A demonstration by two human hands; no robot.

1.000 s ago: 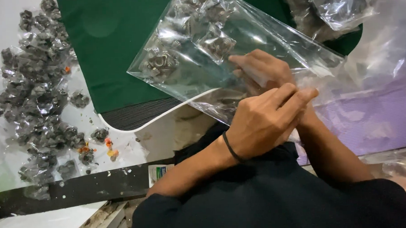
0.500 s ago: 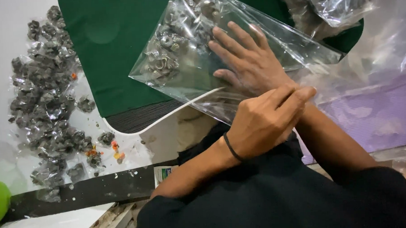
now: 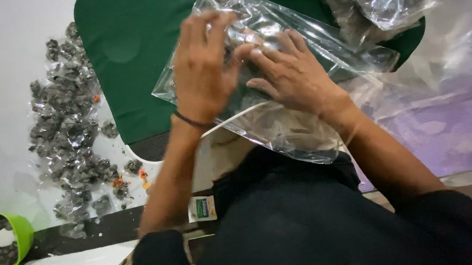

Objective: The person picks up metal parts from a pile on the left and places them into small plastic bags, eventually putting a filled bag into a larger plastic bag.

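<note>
Left hand point(image 3: 205, 71) raised with fingers curled, right hand point(image 3: 291, 75) flat, fingers spread, forearms angled inward.

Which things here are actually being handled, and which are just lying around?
Being handled:
- clear plastic bag, with small dark pieces inside
- left hand and right hand, both pressed flat on it
- green mat under the bag

Lying about:
- pile of small dark packets
- green bowl
- other clear bags

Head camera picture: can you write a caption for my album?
Both hands, left hand and right hand, press on a clear plastic bag of small dark pieces over a green mat.
</note>
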